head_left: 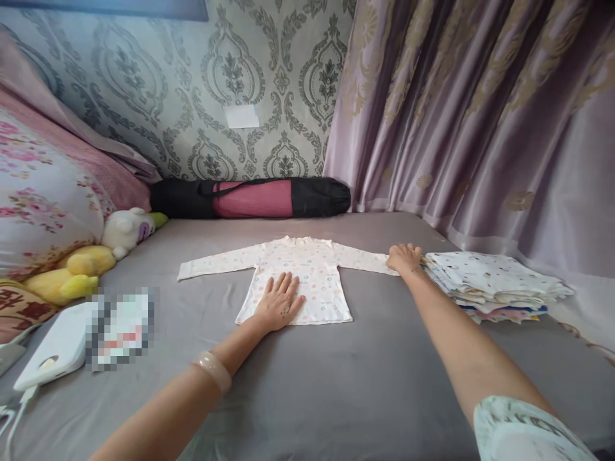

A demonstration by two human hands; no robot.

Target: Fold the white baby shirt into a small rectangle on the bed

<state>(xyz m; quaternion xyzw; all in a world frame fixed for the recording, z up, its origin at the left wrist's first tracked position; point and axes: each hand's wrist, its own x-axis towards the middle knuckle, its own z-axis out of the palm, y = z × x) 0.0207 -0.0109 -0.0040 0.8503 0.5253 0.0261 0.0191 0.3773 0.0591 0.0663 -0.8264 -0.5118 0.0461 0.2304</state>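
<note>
A small white long-sleeved shirt [319, 282] with a faint coloured print lies flat on the grey sheet, both sleeves stretched out sideways and its collar toward the wall. Across the lower front of the shirt, my left hand [281, 301] rests palm down with its fingers spread. At the cuff of the right-hand sleeve, my right hand [405, 257] has its fingers closed on the fabric. A stack of folded clothes [494, 278], white with small dark marks on top, lies just right of that hand.
A rolled mat in a black and pink bag [252, 198] lies along the wall. Purple curtains [432, 128] hang at right. At left are a floral pillow [43, 186], plush toys [127, 234], a white power bank [60, 342] with a cable, and a blurred packet [125, 330].
</note>
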